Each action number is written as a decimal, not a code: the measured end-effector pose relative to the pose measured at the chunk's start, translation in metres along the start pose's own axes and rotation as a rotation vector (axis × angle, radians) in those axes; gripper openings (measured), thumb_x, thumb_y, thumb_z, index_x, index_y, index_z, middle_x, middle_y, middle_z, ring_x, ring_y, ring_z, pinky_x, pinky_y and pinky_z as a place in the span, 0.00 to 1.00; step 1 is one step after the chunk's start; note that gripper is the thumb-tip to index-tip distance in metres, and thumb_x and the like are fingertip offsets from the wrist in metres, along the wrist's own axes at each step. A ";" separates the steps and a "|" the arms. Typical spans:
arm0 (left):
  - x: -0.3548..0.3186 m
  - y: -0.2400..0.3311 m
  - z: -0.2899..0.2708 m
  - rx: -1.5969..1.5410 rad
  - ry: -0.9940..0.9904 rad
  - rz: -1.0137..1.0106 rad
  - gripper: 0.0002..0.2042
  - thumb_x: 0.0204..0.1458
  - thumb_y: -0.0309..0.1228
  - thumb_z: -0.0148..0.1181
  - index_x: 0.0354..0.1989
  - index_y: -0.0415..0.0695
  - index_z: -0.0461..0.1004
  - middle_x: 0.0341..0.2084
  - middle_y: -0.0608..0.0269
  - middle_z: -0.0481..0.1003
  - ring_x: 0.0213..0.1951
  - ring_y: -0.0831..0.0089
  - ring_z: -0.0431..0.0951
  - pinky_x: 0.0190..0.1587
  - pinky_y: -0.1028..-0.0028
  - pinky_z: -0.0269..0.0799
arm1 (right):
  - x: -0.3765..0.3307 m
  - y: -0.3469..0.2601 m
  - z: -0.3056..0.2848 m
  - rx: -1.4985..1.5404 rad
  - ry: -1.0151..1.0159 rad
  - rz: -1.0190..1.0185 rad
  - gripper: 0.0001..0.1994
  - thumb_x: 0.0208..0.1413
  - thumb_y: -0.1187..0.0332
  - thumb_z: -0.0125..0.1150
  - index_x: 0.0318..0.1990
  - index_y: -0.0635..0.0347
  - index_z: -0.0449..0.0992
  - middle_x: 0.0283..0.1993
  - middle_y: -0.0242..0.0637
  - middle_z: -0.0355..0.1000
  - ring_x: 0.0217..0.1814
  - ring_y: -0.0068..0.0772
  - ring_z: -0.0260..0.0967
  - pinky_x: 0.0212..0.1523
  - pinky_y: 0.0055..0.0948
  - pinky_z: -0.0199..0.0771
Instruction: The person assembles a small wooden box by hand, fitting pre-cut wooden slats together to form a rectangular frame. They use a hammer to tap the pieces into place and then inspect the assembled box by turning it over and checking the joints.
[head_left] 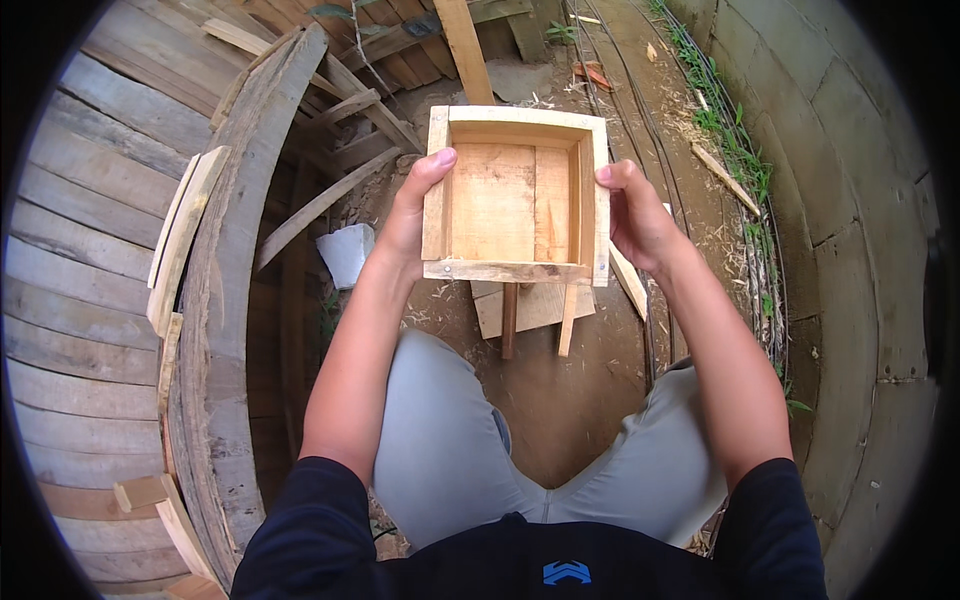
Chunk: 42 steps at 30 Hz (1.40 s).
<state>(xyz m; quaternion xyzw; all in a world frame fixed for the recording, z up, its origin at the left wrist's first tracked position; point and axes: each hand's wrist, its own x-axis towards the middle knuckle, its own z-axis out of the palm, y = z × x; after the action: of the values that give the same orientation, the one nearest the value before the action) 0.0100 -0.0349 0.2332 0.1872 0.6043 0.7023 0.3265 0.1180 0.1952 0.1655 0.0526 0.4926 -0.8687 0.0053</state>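
I hold an open-topped square wooden box in front of me with both hands, its plank bottom facing up at me. My left hand grips the box's left wall, thumb over the rim. My right hand grips the right wall the same way. The box hangs above bare dirt between my knees.
Under the box lie a flat board and two thin wood sticks. A stack of weathered planks fills the left side. A white block sits on the ground at left. A concrete wall with grass along its foot runs at right.
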 end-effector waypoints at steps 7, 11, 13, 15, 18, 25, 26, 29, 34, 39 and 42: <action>-0.007 -0.002 0.006 -0.054 -0.027 0.031 0.45 0.53 0.62 0.57 0.67 0.34 0.57 0.58 0.42 0.69 0.59 0.59 0.74 0.59 0.62 0.74 | 0.005 0.003 -0.012 0.008 -0.036 -0.056 0.21 0.57 0.53 0.58 0.49 0.59 0.71 0.48 0.36 0.75 0.47 0.26 0.77 0.50 0.31 0.79; -0.009 -0.003 0.002 -0.034 -0.042 0.056 0.45 0.55 0.63 0.55 0.67 0.34 0.57 0.59 0.42 0.68 0.59 0.59 0.74 0.60 0.62 0.73 | 0.004 -0.002 -0.010 -0.008 -0.063 -0.061 0.22 0.57 0.52 0.59 0.50 0.59 0.69 0.50 0.35 0.74 0.50 0.27 0.77 0.52 0.32 0.80; -0.007 -0.005 -0.001 -0.045 -0.056 0.061 0.45 0.55 0.63 0.54 0.67 0.34 0.57 0.59 0.43 0.68 0.59 0.59 0.73 0.60 0.63 0.72 | 0.005 -0.002 -0.014 -0.030 -0.083 -0.057 0.23 0.57 0.50 0.60 0.51 0.59 0.69 0.50 0.35 0.74 0.50 0.27 0.77 0.52 0.33 0.80; -0.005 -0.008 -0.003 -0.076 -0.072 0.058 0.45 0.55 0.64 0.54 0.67 0.34 0.57 0.59 0.43 0.68 0.59 0.59 0.73 0.61 0.63 0.72 | 0.006 -0.002 -0.016 -0.050 -0.110 -0.036 0.25 0.57 0.47 0.60 0.50 0.58 0.69 0.50 0.35 0.74 0.50 0.28 0.77 0.52 0.33 0.80; -0.004 -0.008 -0.003 -0.093 -0.087 0.044 0.46 0.55 0.65 0.54 0.67 0.35 0.57 0.60 0.44 0.68 0.60 0.59 0.72 0.61 0.63 0.72 | 0.006 0.001 -0.016 -0.066 -0.078 -0.026 0.28 0.56 0.43 0.60 0.50 0.59 0.69 0.50 0.36 0.74 0.50 0.27 0.77 0.51 0.33 0.80; -0.003 -0.011 0.002 -0.035 -0.084 0.075 0.51 0.51 0.70 0.52 0.69 0.35 0.55 0.62 0.44 0.65 0.61 0.58 0.71 0.62 0.61 0.71 | 0.005 -0.006 -0.017 -0.097 -0.079 -0.019 0.29 0.54 0.44 0.60 0.51 0.61 0.69 0.51 0.41 0.75 0.51 0.28 0.76 0.53 0.31 0.78; -0.003 -0.012 0.002 -0.042 -0.084 0.076 0.51 0.51 0.71 0.52 0.69 0.35 0.55 0.62 0.44 0.65 0.62 0.58 0.71 0.62 0.61 0.71 | 0.005 -0.006 -0.016 -0.092 -0.076 -0.023 0.29 0.54 0.45 0.60 0.52 0.61 0.69 0.52 0.41 0.74 0.51 0.28 0.76 0.52 0.31 0.77; 0.000 -0.013 0.000 0.002 -0.064 0.094 0.53 0.49 0.73 0.51 0.69 0.35 0.54 0.63 0.44 0.64 0.62 0.57 0.70 0.62 0.60 0.71 | 0.004 -0.008 -0.010 -0.069 -0.085 -0.037 0.29 0.54 0.47 0.60 0.52 0.62 0.70 0.53 0.42 0.74 0.50 0.28 0.76 0.51 0.30 0.77; 0.004 -0.016 0.000 -0.041 -0.034 0.071 0.53 0.50 0.73 0.50 0.70 0.36 0.54 0.63 0.43 0.64 0.62 0.56 0.70 0.61 0.60 0.72 | 0.007 -0.005 -0.013 -0.073 -0.039 -0.010 0.30 0.54 0.47 0.59 0.54 0.64 0.70 0.52 0.42 0.75 0.49 0.28 0.77 0.49 0.29 0.78; 0.007 -0.013 0.011 -0.083 0.007 -0.032 0.49 0.53 0.71 0.45 0.70 0.39 0.54 0.63 0.44 0.65 0.62 0.56 0.70 0.61 0.60 0.72 | 0.009 -0.003 -0.011 -0.030 -0.012 0.092 0.33 0.53 0.45 0.58 0.56 0.66 0.69 0.48 0.42 0.76 0.45 0.29 0.78 0.47 0.30 0.79; 0.009 -0.012 0.019 -0.061 0.055 -0.077 0.48 0.54 0.71 0.43 0.70 0.40 0.55 0.63 0.45 0.65 0.61 0.56 0.71 0.60 0.60 0.72 | 0.010 0.004 -0.013 -0.003 0.017 0.123 0.35 0.52 0.43 0.58 0.56 0.67 0.69 0.48 0.42 0.76 0.44 0.29 0.78 0.47 0.30 0.79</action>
<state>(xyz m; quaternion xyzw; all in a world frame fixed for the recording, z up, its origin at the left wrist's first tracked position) 0.0191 -0.0141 0.2241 0.1342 0.5981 0.7123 0.3419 0.1092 0.2048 0.1547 0.0902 0.4896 -0.8656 0.0545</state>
